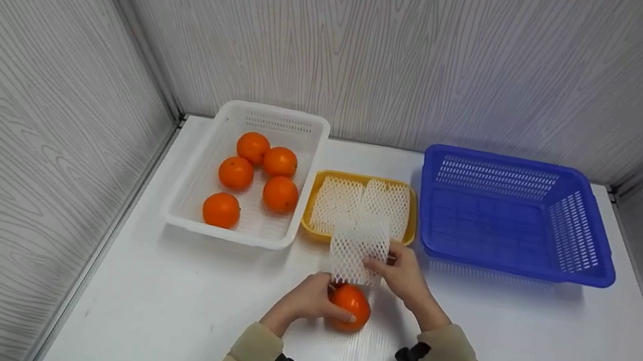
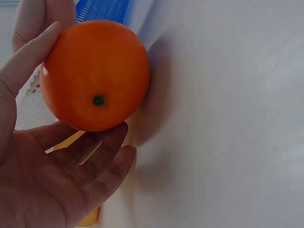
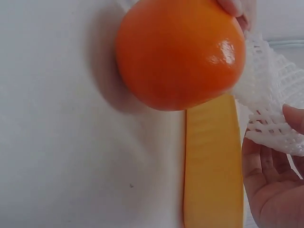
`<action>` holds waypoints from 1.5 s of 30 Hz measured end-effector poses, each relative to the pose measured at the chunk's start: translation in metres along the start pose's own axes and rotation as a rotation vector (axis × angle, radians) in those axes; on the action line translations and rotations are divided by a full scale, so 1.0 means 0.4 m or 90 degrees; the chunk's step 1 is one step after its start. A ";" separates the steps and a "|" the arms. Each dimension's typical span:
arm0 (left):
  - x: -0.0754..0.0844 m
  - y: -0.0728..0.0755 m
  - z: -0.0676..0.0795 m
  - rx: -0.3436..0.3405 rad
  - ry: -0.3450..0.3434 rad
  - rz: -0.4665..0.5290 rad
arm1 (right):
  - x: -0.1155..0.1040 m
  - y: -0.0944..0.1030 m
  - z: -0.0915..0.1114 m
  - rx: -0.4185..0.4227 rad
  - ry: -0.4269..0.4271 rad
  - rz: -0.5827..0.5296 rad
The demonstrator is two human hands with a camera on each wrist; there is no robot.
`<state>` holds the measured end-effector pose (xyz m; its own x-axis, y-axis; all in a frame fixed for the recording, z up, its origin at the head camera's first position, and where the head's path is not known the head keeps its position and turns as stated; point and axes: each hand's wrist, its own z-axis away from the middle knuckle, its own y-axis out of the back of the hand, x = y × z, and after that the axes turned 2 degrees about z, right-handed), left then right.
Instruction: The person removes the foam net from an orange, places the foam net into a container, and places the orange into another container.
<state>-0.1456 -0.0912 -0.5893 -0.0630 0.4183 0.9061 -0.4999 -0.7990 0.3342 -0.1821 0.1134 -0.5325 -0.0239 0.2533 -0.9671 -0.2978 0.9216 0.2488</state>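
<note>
My left hand (image 1: 313, 299) grips an orange (image 1: 351, 308) just above the white table, thumb on one side and fingers on the other. The green stem end of that orange (image 2: 99, 100) faces the left wrist camera. Beyond it, my right hand (image 1: 406, 274) pinches a white foam net sleeve (image 1: 356, 256) by its right edge. The sleeve's near end hangs right by the orange's far side, and its far part overlaps the yellow tray (image 1: 308, 220). In the right wrist view the thumb and fingers hold the mesh (image 3: 270, 126) beside the orange.
At the left stands a white basket (image 1: 183, 220) with several oranges (image 1: 236, 173) in it. More foam net sleeves (image 1: 336, 202) lie in the yellow tray between the baskets. A blue basket (image 1: 512, 267) stands at the right. Wood-patterned panels (image 1: 379, 49) close off the back and sides.
</note>
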 end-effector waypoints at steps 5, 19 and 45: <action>-0.005 0.001 0.004 0.002 -0.003 -0.019 | -0.040 -0.001 -0.026 -0.008 0.035 -0.022; -0.017 0.014 0.016 -0.018 0.012 -0.039 | -0.007 -0.030 -0.184 0.045 -0.037 -0.095; -0.028 0.014 0.015 -0.024 -0.001 -0.020 | 0.002 -0.082 -0.270 0.073 -0.003 0.355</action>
<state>-0.1423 -0.1028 -0.5959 -0.0456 0.4429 0.8954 -0.5337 -0.7685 0.3530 -0.2754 0.0515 -0.5471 -0.1441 0.7118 -0.6875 -0.1354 0.6740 0.7262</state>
